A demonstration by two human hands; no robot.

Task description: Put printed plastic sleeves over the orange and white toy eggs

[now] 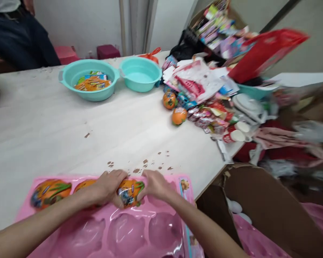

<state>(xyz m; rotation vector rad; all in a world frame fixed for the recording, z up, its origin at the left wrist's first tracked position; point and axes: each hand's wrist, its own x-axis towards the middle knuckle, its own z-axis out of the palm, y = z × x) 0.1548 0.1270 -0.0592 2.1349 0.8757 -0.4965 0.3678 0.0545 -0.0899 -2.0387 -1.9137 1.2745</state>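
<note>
A pink plastic tray (104, 222) with rounded hollows lies at the near edge of the table. In its back row sits an orange, pumpkin-like ball (129, 193) with green stems and a printed wrapper. My left hand (109, 186) grips this ball from the left, fingers over its far side. On its right edge, my right hand (154, 186) closes with thumb and fingertips. Another orange ball (51, 193) fills the back-left hollow, and a further one (83, 184) is partly hidden behind my left wrist. The front hollows hold nothing.
Two turquoise basins (90, 80) stand at the back, one with colourful packets. Two orange balls (179, 116) lie by a heap of packaging (199, 82) with a red bag (266, 50). An open cardboard box (258, 200) is at the lower right. A person (21, 36) stands at the far left.
</note>
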